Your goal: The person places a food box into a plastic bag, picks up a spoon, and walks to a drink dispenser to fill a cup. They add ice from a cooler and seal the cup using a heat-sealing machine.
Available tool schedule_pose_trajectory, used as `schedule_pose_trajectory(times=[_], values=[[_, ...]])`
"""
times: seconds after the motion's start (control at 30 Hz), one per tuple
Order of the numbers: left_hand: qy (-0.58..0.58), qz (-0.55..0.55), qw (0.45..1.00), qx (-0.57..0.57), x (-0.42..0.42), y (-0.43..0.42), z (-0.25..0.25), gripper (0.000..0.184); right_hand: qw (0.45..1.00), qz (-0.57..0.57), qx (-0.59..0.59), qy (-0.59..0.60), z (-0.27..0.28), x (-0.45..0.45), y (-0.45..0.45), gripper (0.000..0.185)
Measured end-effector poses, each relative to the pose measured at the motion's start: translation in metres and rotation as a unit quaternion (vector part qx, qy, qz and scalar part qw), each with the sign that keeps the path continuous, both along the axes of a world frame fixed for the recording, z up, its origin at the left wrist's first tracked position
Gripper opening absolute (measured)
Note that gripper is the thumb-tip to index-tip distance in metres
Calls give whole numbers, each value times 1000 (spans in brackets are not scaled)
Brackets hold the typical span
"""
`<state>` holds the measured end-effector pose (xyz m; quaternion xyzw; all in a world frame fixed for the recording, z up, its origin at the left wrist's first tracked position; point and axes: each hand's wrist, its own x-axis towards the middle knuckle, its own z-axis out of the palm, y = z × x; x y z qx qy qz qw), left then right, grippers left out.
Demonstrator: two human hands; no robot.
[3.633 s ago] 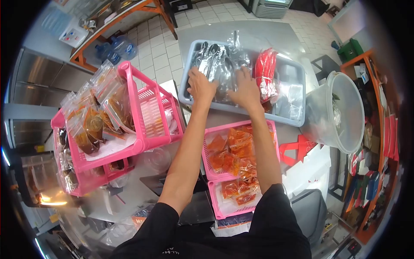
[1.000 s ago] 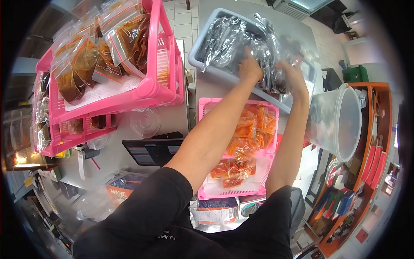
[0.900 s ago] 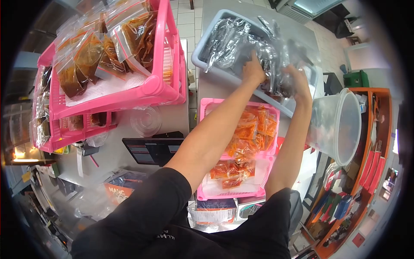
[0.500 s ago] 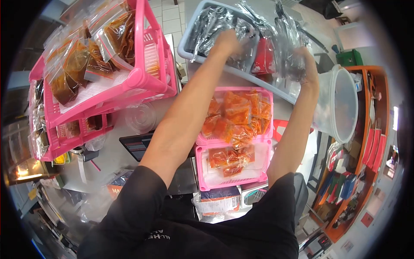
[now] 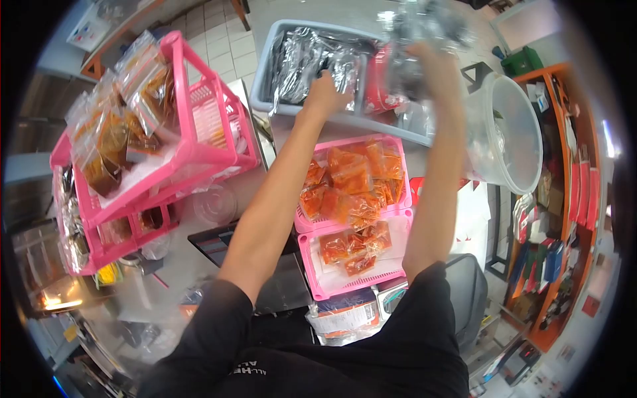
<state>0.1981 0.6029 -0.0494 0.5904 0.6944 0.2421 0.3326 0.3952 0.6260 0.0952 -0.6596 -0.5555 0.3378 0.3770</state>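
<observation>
Left hand (image 5: pixel 326 98) at clear packets (image 5: pixel 297 65); right hand (image 5: pixel 432 65) with blurred bundle (image 5: pixel 406 66)

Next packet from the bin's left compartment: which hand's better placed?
Likely the left hand: it's at the plastic-wrapped packets in the blue-grey bin's left compartment. The right hand, though blurred, appears occupied with a plastic-wrapped bundle farther right.

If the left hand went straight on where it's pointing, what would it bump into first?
Probably the shiny plastic-wrapped bundles in the blue-grey tray. The left hand points right at them, and may be touching them; one picture can't show the depth well.
</observation>
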Motion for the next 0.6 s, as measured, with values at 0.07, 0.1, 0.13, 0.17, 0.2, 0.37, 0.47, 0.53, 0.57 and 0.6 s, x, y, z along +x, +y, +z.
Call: schedule_pose_trajectory(times=[0.07, 0.1, 0.13, 0.17, 0.2, 0.37, 0.47, 0.53, 0.57, 0.6], values=[[-19, 62, 990, 124, -6, -17, -3, 56, 999, 29, 36, 24, -37, -38, 5, 89], [-47, 106, 974, 194, -9, -24, -17, 51, 992, -24, 122, 20, -68, -67, 1, 93], [-90, 154, 952, 250, -7, -38, 2, 48, 974, -15, 171, -147, -110, -83, 11, 89], [-137, 200, 922, 301, -4, -49, 20, 47, 983, 87, -39, -159, -87, -94, -10, 83], [-133, 170, 919, 330, -5, -49, 24, 46, 973, 108, -33, -204, -94, -103, -19, 79], [-52, 16, 969, 242, -4, -17, 15, 38, 963, 21, 123, -237, -172, -119, -8, 67], [-130, -12, 974, 186, -8, -13, 25, 40, 979, 118, 19, -168, -84, -60, -39, 61], [-60, -33, 975, 211, -12, -13, 12, 40, 954, -113, 166, -222, -85, -36, -36, 62], [-60, -27, 975, 211, -12, -13, 3, 40, 955, -108, 167, -222, -93, -28, -30, 62], [-33, -26, 971, 236, -9, -16, 0, 41, 961, -111, 106, -228, -107, -20, -20, 67]])
